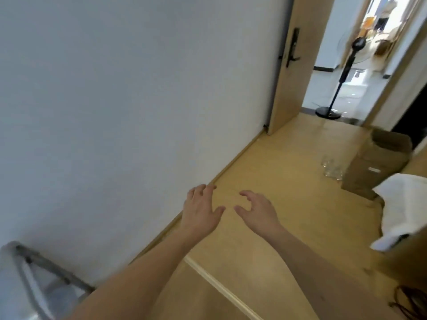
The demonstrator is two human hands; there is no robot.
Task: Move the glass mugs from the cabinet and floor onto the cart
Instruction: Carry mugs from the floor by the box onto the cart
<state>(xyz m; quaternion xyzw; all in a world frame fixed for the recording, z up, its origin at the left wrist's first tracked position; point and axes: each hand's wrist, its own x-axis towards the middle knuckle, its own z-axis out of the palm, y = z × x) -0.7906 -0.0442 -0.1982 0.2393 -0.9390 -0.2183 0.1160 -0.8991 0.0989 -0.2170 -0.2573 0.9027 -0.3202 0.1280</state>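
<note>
Head view: both hands out, empty, over wood floor.
Left hand & right hand grip released, fingers loose; glass mugs on floor mid-right, by cardboard box.

From my remote seat I saw a plain white wall filling the left side, with a wooden floor running along its foot. Far off, a wooden door with a dark handle stood open, and a black standing fan stood past it. A cardboard box sat on the floor at the right, a white cloth nearer. A metal frame showed at near left.
</note>
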